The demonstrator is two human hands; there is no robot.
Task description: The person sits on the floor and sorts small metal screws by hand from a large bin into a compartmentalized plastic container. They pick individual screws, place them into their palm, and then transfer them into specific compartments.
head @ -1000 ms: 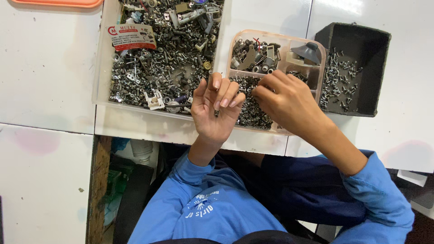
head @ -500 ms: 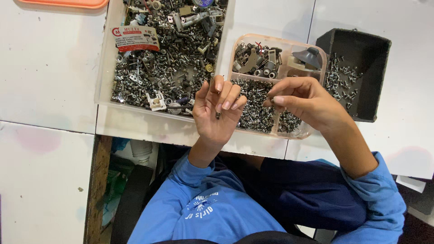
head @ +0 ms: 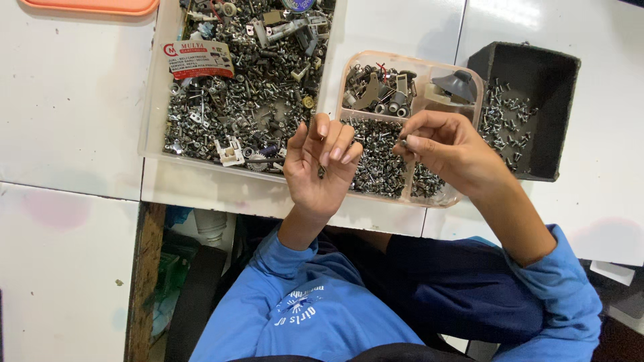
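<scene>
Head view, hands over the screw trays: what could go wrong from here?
1. The left hand is cupped palm-up with a small dark screw lying loose in it; a tilt could drop it past the table edge into the gap below.
2. The right hand pinches a tiny part at the fingertips above the pink divided tray; a slip might land it in the wrong compartment.

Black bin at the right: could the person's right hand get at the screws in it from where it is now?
Probably yes. The right hand hovers over the pink tray right beside the black bin, whose open side faces the hand, and nothing lies between. Its fingertips already pinch a small screw, though.
</scene>
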